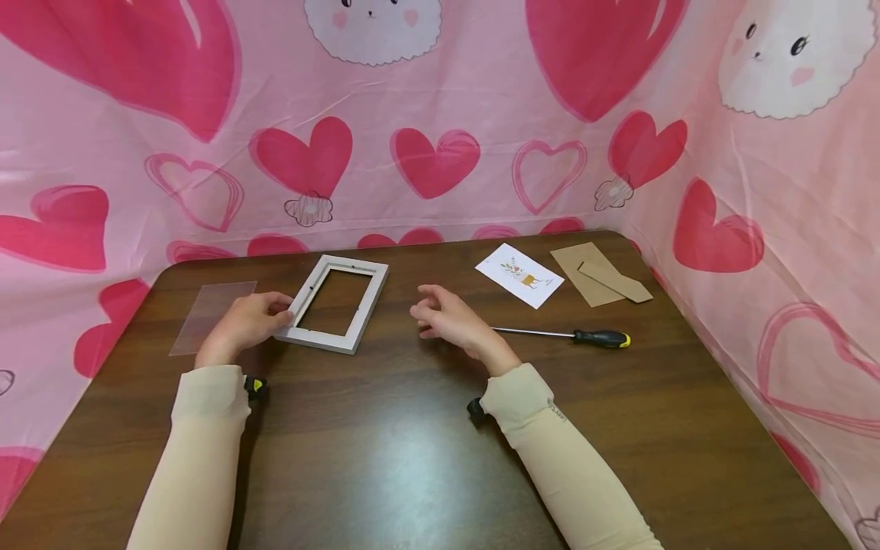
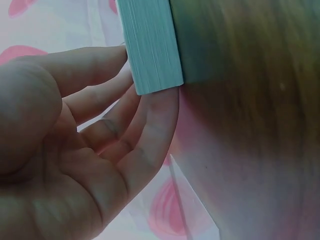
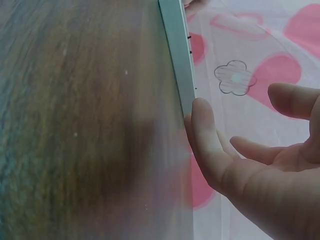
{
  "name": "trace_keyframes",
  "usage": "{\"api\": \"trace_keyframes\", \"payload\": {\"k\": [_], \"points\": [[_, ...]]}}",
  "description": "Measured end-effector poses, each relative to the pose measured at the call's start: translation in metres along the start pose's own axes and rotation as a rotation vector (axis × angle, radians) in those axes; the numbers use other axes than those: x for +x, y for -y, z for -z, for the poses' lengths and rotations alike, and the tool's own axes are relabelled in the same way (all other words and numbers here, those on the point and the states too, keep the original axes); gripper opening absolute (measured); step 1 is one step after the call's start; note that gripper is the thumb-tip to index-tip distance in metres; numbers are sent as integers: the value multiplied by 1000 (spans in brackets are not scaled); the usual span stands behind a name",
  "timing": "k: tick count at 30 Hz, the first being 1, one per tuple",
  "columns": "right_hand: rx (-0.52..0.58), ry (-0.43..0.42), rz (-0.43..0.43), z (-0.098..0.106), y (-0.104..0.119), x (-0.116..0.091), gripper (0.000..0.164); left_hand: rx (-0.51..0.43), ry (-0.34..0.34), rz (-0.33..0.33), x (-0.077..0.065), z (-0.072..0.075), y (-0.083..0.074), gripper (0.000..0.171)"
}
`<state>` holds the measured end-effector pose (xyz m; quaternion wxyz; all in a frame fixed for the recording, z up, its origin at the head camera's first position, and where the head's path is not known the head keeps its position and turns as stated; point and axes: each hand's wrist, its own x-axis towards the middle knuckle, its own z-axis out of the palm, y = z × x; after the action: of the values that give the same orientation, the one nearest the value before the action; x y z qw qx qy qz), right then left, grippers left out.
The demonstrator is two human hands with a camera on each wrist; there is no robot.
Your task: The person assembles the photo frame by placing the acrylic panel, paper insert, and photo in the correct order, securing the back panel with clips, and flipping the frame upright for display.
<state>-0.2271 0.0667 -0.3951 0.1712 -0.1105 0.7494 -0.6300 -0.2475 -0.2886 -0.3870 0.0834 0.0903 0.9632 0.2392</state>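
Note:
A pale grey-white picture frame lies on the table, its opening bare and small dark tabs along the inner edge. My left hand holds it by the near left corner. In the left wrist view, that hand's thumb and fingers are against the frame's end. My right hand hovers right of the frame with loosely bent fingers, apart from it and holding nothing. Behind the right wrist lies a screwdriver with a black and yellow handle, its tip hidden.
Partly behind my left hand, a clear sheet lies on the table. Back right are a white card with a printed animal and a brown backing board with a stand flap. Pink heart-print cloth encloses the table.

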Motion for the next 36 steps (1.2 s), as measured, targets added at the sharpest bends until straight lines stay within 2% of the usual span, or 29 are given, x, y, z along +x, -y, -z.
{"api": "trace_keyframes", "payload": {"k": [6, 14, 18, 29, 36], "points": [[-10, 11, 12, -1, 1, -2, 53, 13, 2, -17, -3, -3, -8, 35], [-34, 24, 11, -1, 7, -6, 53, 5, 36, -5, -4, -8, -22, 39], [-70, 10, 23, 0, 1, -3, 54, 1, 38, -27, -3, -11, -30, 41], [-143, 11, 26, 4, -2, -2, 59, -92, 91, -33, 0, -23, -50, 43], [-203, 27, 3, 5, -3, -2, 60, -192, 157, -12, 0, -31, -59, 46]]}}
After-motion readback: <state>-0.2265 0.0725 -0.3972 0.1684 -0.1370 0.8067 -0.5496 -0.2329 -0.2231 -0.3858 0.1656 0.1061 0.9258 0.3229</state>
